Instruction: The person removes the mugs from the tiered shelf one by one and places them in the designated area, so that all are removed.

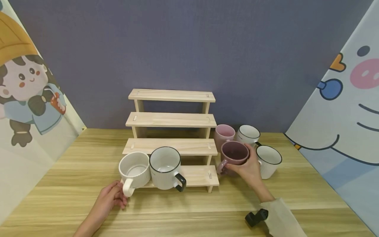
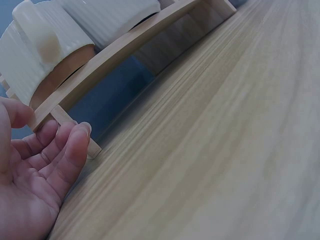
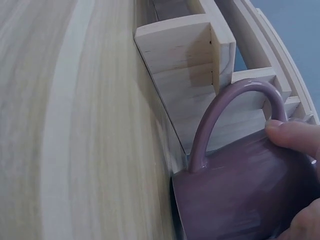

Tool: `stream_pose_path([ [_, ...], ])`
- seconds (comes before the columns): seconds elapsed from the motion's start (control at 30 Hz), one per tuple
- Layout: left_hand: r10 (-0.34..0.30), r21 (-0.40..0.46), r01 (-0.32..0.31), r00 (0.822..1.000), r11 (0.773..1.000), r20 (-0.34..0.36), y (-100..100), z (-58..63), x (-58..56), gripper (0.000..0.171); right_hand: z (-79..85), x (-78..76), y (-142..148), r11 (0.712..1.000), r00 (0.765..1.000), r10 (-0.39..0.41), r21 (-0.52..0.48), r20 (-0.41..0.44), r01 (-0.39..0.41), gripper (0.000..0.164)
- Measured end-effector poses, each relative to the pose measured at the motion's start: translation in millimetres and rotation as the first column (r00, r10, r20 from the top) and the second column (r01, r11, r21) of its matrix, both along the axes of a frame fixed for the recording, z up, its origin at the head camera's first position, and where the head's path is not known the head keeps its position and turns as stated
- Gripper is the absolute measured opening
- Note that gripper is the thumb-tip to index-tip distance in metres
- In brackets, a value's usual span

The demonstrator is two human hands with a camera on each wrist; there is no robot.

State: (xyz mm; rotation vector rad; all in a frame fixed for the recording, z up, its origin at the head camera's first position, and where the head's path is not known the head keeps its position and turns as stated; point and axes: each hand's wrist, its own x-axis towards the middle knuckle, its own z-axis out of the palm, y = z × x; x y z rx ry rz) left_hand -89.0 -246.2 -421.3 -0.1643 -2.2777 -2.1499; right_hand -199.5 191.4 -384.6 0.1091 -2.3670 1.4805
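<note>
My right hand [image 1: 247,169] grips a dark purple mug [image 1: 235,153] around its side, thumb near the handle. In the right wrist view the mug's looped handle [image 3: 212,117] points toward the wooden stand's side; the mug's base looks close to the tabletop, contact unclear. With thumb above and fingers below, my left hand [image 1: 108,200] pinches the left end of the bottom step of the tiered wooden stand [image 1: 195,174]. On that step sit a ribbed cream mug [image 1: 134,169] and a white mug with black rim and handle [image 1: 164,164], side by side.
Behind the purple mug stands a pink mug [image 1: 224,131]. Two white black-rimmed mugs, one at the back [image 1: 248,133] and one nearer [image 1: 267,161], stand to its right. The stand's upper steps [image 1: 171,95] rise toward a grey-blue back wall [image 1: 189,49]. Printed panels flank the wooden table [image 1: 165,217].
</note>
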Motion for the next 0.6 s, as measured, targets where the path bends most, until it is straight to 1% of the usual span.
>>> stream_pose_path([
  [0.2,-0.007,-0.001,0.007,1.0,1.0,-0.001,0.0,-0.2,-0.1,0.025,2.7,1.0,-0.4,0.999,1.0,0.026,-0.034,0.012,-0.026,0.101],
  [0.43,-0.012,0.008,0.012,1.0,1.0,0.002,-0.4,0.3,0.3,0.025,2.2,0.1,2.6,0.999,0.998,0.037,-0.003,0.045,-0.036,0.101],
  [0.6,-0.031,0.029,0.032,0.999,0.999,-0.013,-0.9,0.4,0.4,0.025,2.3,-1.2,3.3,0.998,0.996,0.063,-0.019,0.064,-0.062,0.102],
])
